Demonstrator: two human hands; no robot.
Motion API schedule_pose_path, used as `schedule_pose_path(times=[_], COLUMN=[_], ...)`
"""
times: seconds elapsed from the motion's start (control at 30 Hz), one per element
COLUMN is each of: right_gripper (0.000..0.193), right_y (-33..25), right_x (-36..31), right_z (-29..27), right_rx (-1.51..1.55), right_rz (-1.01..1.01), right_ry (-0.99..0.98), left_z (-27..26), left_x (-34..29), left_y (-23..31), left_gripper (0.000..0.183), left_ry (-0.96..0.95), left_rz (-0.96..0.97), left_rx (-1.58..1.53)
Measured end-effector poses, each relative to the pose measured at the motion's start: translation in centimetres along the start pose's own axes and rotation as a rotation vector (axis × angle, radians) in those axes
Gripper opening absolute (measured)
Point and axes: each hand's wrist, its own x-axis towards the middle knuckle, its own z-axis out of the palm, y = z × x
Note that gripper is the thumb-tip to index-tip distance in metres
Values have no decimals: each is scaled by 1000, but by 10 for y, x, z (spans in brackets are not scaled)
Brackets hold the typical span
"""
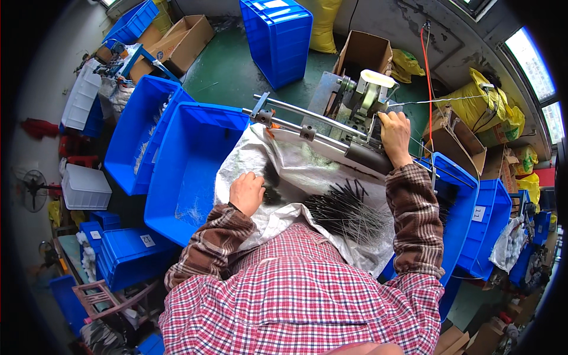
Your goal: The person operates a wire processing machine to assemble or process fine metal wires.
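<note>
Wire brushes [346, 210], bristle ends up-left, stems down-right

Bunch of thin black wire brushes [346, 210] lying fanned out on a crinkly silver sheet [307, 168], heads jumbled together.

Left hand [247, 192] curled low near the body; right hand [395, 137] extended forward, fingers bent.

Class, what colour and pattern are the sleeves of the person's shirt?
Red, white and dark plaid on the sleeves, clearest in the head view.
</note>
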Motion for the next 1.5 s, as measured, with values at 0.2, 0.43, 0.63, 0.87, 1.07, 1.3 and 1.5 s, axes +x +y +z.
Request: schedule_pose_path(times=[0.2, 0.43, 0.63, 0.87, 1.07, 1.3, 1.5], right_gripper=[21, 22, 26, 53, 47, 44, 18], right_y=[2, 3, 8, -4, -37, -49, 11], right_x=[1, 2, -7, -37, -18, -11, -26], right_z=[-1, 1, -10, -37, -19, -12, -23], right_rx=[31, 59, 171, -141, -100, -14, 107], right_rz=[-22, -26, -15, 226, 234, 174, 192], right_ry=[-40, -36, -84, -141, -93, -78, 40], left_z=[9, -8, -59, -113, -122, -123, -114], left_x=[-2, -1, 3, -1, 4, 14, 20], left_y=[-10, -3, 8, 21, 36, 49, 42], left_gripper=[15, 14, 13, 17, 16, 18, 14], left_ry=[24, 82, 160, 232, 244, 196, 47], left_rz=[3, 8, 5, -16, 33, 85, 31], left_rx=[-9, -142, -254, -282, -338, -495, -826])
